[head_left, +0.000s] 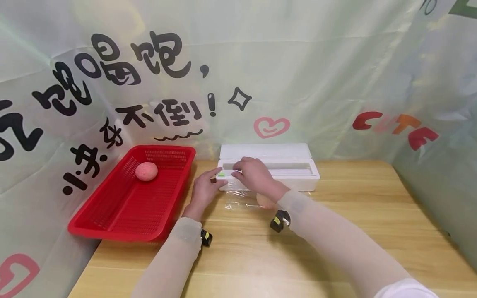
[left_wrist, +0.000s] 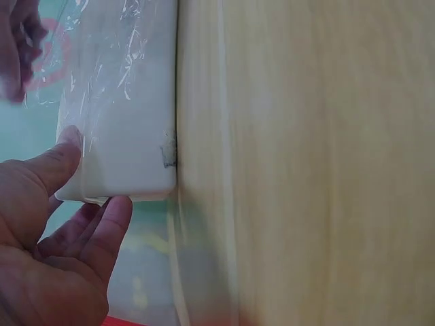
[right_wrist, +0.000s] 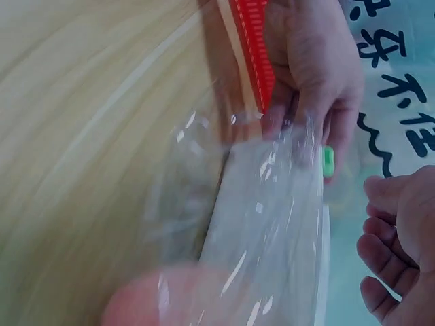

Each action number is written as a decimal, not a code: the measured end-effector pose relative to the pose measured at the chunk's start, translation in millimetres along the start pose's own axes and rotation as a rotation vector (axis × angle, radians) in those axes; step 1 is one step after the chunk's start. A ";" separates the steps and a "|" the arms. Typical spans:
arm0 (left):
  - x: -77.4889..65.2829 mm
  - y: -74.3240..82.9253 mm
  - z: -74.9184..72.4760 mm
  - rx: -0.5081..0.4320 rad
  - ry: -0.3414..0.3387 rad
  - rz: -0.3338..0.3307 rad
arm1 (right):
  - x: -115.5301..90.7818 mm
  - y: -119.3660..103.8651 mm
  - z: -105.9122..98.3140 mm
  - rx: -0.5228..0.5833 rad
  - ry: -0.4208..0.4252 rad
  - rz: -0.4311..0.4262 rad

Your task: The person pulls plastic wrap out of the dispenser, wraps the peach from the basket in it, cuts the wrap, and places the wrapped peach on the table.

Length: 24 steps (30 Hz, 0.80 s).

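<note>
On my feeds, the left hand [head_left: 205,190] grips the left end of the white box [head_left: 275,183] between thumb and fingers, just beside a green tab [head_left: 221,174]. I see the right hand [head_left: 257,176] over the box, fingers loosely bent and parted around nothing. The box stands by the desk's [head_left: 238,256] back edge, lid [head_left: 264,151] tipped back. Clear film [head_left: 238,200] hangs down its front near a peach ball [head_left: 263,201]. A red basket [head_left: 141,207] at the desk's left edge carries a pink ball [head_left: 146,171].
</note>
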<state>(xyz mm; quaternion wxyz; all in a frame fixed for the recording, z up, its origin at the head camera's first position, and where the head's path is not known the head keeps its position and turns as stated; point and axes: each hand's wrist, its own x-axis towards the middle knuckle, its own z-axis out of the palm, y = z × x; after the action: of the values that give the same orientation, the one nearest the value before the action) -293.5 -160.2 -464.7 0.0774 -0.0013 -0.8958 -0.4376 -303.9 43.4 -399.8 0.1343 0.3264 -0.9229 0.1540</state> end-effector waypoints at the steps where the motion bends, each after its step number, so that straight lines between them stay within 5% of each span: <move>1: -0.1 -0.1 0.1 -0.003 0.003 0.004 | 5.6 -3.3 2.6 0.013 -0.015 0.002; 8: -0.6 -0.3 0.6 -0.013 0.026 0.017 | 29.5 -15.5 24.9 0.068 -0.097 0.016; 24: -2.0 2.8 -1.7 0.023 0.036 0.029 | 34.6 -14.5 37.1 0.034 -0.055 -0.032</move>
<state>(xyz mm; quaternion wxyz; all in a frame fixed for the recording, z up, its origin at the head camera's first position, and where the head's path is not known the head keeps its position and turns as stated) -291.1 -159.7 -461.8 0.0998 -0.0058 -0.8992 -0.4261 -326.1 -0.5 -418.9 0.1055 0.3474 -0.9181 0.1587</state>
